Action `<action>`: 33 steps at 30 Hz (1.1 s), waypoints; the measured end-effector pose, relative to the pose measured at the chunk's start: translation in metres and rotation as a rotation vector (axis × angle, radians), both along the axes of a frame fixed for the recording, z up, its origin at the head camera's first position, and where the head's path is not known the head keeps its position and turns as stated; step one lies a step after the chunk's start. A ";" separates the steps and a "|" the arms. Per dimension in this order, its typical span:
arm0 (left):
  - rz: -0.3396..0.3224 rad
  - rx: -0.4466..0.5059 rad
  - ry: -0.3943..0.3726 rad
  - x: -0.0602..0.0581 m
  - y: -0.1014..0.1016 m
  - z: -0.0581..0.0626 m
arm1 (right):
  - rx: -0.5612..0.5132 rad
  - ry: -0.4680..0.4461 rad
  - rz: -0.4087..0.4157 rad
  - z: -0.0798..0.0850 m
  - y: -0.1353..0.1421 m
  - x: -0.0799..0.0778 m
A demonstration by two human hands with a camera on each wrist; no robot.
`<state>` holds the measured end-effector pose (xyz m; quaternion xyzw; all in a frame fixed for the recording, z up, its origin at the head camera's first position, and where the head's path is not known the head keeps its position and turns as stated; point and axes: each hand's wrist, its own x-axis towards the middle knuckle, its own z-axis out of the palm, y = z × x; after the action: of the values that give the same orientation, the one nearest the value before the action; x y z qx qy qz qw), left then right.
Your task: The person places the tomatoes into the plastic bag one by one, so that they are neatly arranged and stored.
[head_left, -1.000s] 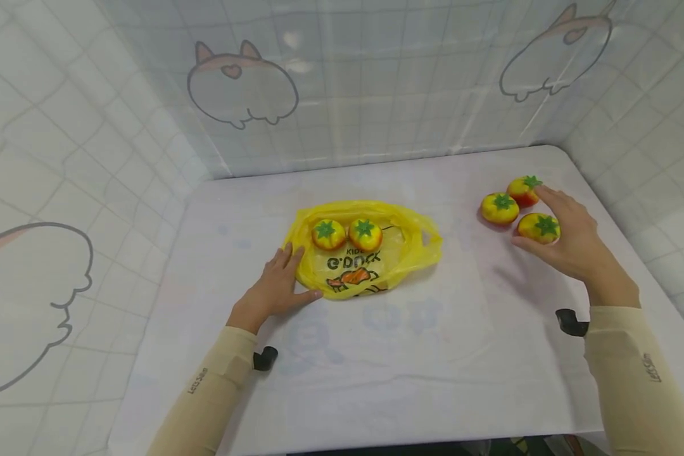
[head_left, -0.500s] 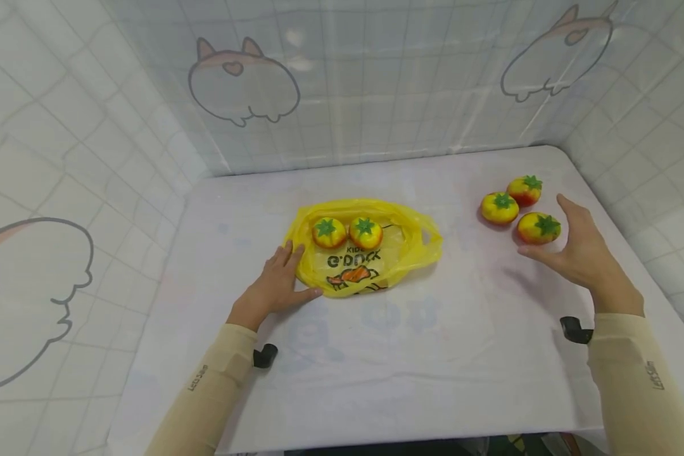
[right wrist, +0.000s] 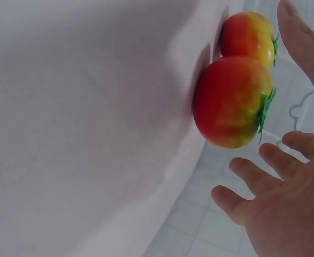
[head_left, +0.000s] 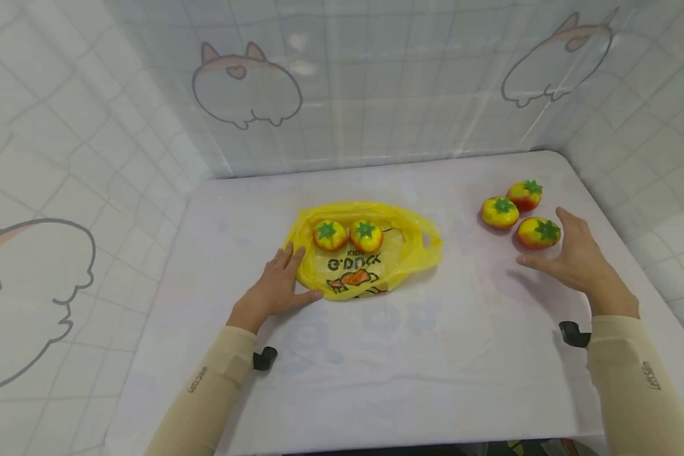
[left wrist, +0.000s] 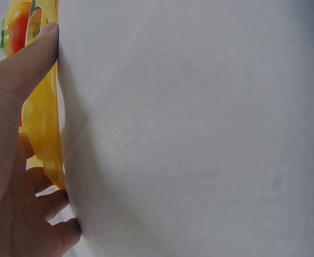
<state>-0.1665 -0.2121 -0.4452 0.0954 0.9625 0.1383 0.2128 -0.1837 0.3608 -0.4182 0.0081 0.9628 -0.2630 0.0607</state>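
A yellow plastic bag (head_left: 420,256) with printed lettering lies flat in the middle of the table. On it, side by side, sit two yellow-red toy tomatoes (head_left: 329,235) with green tops. My left hand (head_left: 273,285) rests at the bag's left edge, fingers spread and touching the plastic; in the left wrist view the fingertips (left wrist: 67,231) meet the tabletop. Three more toy tomatoes (head_left: 499,213) stand clustered at the far right. Beside the nearest tomato (head_left: 538,233) my right hand (head_left: 581,263) hovers with thumb and fingers apart. In the right wrist view a gap separates it from the tomato (right wrist: 234,101).
A white cloth covers the table (head_left: 410,373). Tiled-pattern curtains (head_left: 399,82) with cartoon drawings stand behind it and at both sides. Dark items partly show below the front edge. Each wrist has a small black camera mount (head_left: 265,358).
My right hand has drawn back a little from the tomatoes, its forefinger leaving the rearmost one. The tomatoes, the bag and my left hand keep their places.
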 end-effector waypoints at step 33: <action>0.014 -0.037 -0.016 0.001 0.003 0.003 | 0.026 0.005 0.035 -0.020 0.010 -0.003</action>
<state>-0.1651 -0.2093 -0.4421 0.0838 0.9638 0.1224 0.2215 -0.1863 0.3712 -0.4383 -0.0084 0.9664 -0.2492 0.0627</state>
